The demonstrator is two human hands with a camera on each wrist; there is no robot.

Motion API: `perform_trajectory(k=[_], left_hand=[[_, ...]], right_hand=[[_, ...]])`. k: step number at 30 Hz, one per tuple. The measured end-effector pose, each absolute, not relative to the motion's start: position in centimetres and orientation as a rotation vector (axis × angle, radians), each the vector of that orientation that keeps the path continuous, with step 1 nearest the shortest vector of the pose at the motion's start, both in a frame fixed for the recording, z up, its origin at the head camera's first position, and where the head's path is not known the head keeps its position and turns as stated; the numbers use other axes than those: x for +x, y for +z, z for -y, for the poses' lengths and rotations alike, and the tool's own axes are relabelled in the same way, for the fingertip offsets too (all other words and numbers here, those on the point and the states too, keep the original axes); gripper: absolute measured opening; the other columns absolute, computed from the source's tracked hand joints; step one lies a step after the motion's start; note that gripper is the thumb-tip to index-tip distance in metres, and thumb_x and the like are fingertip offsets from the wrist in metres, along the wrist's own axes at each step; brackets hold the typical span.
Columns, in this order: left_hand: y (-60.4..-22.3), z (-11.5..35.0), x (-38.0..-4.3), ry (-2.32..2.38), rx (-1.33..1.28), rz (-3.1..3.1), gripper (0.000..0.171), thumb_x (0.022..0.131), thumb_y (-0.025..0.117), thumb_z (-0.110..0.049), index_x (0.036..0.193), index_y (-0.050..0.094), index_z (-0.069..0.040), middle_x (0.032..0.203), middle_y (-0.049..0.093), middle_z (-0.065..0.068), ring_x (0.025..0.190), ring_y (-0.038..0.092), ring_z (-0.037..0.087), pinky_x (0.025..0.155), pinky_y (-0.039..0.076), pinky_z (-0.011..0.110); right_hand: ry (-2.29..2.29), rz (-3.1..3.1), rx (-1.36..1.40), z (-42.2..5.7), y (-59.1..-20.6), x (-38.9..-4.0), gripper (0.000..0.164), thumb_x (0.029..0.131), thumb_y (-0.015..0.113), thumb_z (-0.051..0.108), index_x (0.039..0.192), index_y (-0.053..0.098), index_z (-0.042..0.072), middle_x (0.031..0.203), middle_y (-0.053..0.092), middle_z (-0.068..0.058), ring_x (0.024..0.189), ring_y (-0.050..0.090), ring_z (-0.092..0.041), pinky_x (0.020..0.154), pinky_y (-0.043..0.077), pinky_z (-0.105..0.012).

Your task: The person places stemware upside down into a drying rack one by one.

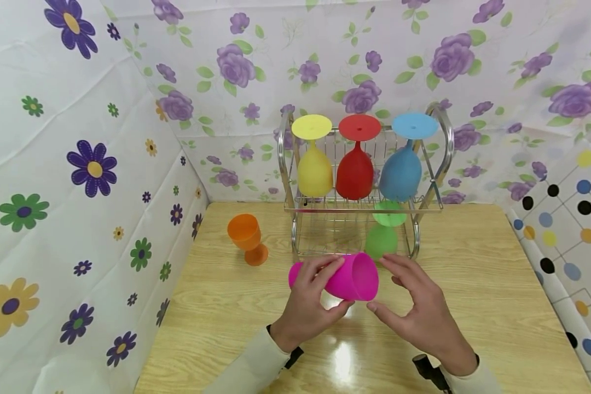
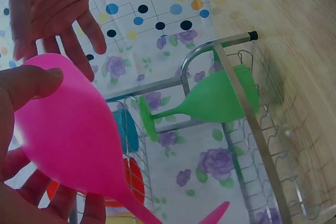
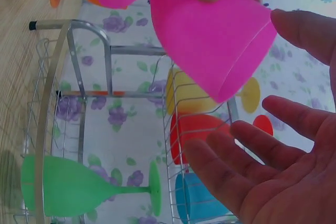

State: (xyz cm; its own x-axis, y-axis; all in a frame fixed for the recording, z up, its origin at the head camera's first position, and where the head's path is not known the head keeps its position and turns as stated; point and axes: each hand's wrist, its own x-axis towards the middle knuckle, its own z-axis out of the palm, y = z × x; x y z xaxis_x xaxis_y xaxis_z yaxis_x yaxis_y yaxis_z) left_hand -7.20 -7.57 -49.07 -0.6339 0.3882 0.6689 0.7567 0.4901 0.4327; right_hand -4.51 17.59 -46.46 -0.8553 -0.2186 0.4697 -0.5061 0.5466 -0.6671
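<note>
A pink plastic goblet (image 1: 343,282) lies tilted on its side in the air in front of the rack, mouth toward the right. My left hand (image 1: 301,311) grips its bowl, thumb on one side and fingers on the other. At the mouth, my right hand (image 1: 423,312) is spread, its thumb close to the rim; whether it touches I cannot tell. In the left wrist view the goblet's bowl (image 2: 79,124) and stem show clearly. Just behind it, a green goblet (image 1: 381,243) stands upside down on the rack's lower tier.
A two-tier metal dish rack (image 1: 364,210) stands at the back of the wooden table (image 1: 212,328). Upside down on its top tier are a yellow goblet (image 1: 315,176), a red goblet (image 1: 355,174) and a blue goblet (image 1: 400,174). An orange goblet (image 1: 244,234) stands upright at left.
</note>
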Motion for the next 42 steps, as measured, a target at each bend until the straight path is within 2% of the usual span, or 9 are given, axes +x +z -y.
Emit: perform_trajectory(k=[4,8,14,19,23,28,33,39,42], left_hand=[[-48.7,6.9,-7.2,-0.787,-1.028,2.19,0.082,0.075,0.096,-0.027,0.146,0.06,-0.008,0.142,0.059,0.011,0.13,0.057,0.026,0.105,0.056,0.035],[-48.3,6.4,-6.9,-0.628,-1.081,2.123,0.077,0.076,0.095,-0.03,0.143,0.064,-0.009,0.138,0.062,0.011,0.129,0.059,0.027,0.104,0.055,0.038],[-47.9,6.2,-6.7,-0.577,-1.079,2.122,0.078,0.076,0.095,-0.03,0.144,0.063,-0.011,0.138,0.063,0.011,0.129,0.06,0.027,0.103,0.055,0.038],[-48.1,6.1,-6.7,-0.66,-1.044,2.157,0.078,0.075,0.096,-0.027,0.143,0.063,-0.007,0.139,0.06,0.014,0.13,0.059,0.027,0.11,0.054,0.037],[-48.4,6.2,-6.4,-0.764,-0.985,2.162,0.079,0.074,0.097,-0.026,0.142,0.063,-0.005,0.14,0.059,0.015,0.13,0.058,0.028,0.11,0.055,0.036],[-48.8,6.1,-5.8,-0.943,-0.879,2.133,0.08,0.076,0.096,-0.024,0.145,0.06,-0.002,0.141,0.058,0.017,0.13,0.059,0.03,0.105,0.059,0.037],[-49.6,5.7,-4.4,-1.219,-0.711,2.067,0.072,0.082,0.092,-0.022,0.143,0.06,-0.001,0.137,0.06,0.018,0.124,0.063,0.03,0.1,0.061,0.037],[-50.4,4.7,-3.2,-1.967,-0.421,1.924,0.061,0.089,0.083,-0.004,0.141,0.051,0.003,0.139,0.056,0.018,0.129,0.06,0.028,0.106,0.059,0.039],[-50.5,4.4,-3.3,-2.282,-0.26,1.8,0.061,0.092,0.078,-0.001,0.143,0.045,0.004,0.144,0.052,0.02,0.134,0.058,0.029,0.107,0.058,0.041]], right_hand=[[1.247,2.472,0.639,-17.1,-46.3,-4.5,0.093,0.071,0.1,0.026,0.153,0.056,0.019,0.153,0.055,-0.001,0.136,0.057,-0.017,0.094,0.061,-0.022],[1.317,2.455,0.679,-16.9,-46.3,-4.3,0.093,0.072,0.1,0.022,0.154,0.054,0.021,0.15,0.056,-0.003,0.134,0.058,-0.015,0.088,0.065,-0.029],[1.39,2.406,0.665,-16.9,-46.6,-4.1,0.089,0.07,0.1,0.013,0.148,0.058,0.019,0.144,0.06,-0.002,0.129,0.061,-0.01,0.083,0.065,-0.028],[1.432,2.355,0.647,-17.1,-47.0,-4.2,0.091,0.067,0.101,0.006,0.147,0.058,0.014,0.14,0.061,-0.004,0.126,0.062,-0.008,0.079,0.066,-0.032],[1.476,2.352,0.586,-17.2,-47.3,-4.3,0.091,0.067,0.1,0.004,0.147,0.058,0.015,0.139,0.061,-0.004,0.126,0.061,-0.006,0.079,0.066,-0.031],[1.554,2.312,0.544,-17.4,-47.7,-4.5,0.088,0.07,0.097,0.0,0.148,0.057,0.01,0.14,0.061,-0.009,0.126,0.061,-0.004,0.081,0.065,-0.029],[1.724,2.242,0.515,-17.1,-48.1,-4.6,0.087,0.073,0.091,-0.009,0.15,0.053,0.006,0.142,0.059,-0.011,0.128,0.062,-0.007,0.084,0.064,-0.025],[1.992,2.135,0.471,-16.8,-48.4,-4.9,0.086,0.078,0.082,-0.019,0.153,0.048,0.003,0.146,0.056,-0.006,0.13,0.062,-0.014,0.087,0.064,-0.03],[2.071,2.095,0.453,-16.6,-48.5,-5.0,0.085,0.078,0.079,-0.021,0.154,0.045,-0.001,0.147,0.055,-0.004,0.13,0.062,-0.015,0.088,0.065,-0.031]])
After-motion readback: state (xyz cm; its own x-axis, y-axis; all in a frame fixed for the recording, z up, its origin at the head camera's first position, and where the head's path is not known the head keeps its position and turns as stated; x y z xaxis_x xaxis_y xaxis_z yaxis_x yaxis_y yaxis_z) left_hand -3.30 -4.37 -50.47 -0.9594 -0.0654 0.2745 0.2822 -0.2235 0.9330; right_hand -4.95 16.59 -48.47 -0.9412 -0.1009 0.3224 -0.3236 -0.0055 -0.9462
